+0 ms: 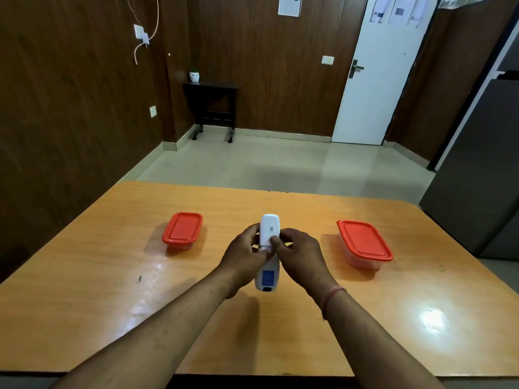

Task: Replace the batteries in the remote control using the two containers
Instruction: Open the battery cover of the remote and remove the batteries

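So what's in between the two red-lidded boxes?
In the head view, both hands hold the white remote between the left box and right box.

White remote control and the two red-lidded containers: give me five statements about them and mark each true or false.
1. Both hands, left hand and right hand, hold the white plastic remote control. True.
2. The remote control lies flat on the orange wooden table, untouched. False: it is gripped in the hands.
3. The clear plastic container with a red lid on the left is closed. True.
4. The clear plastic container with a red lid on the right has its lid off. False: the lid is on.
5. Both containers stand to the left of the hands. False: one stands on each side.
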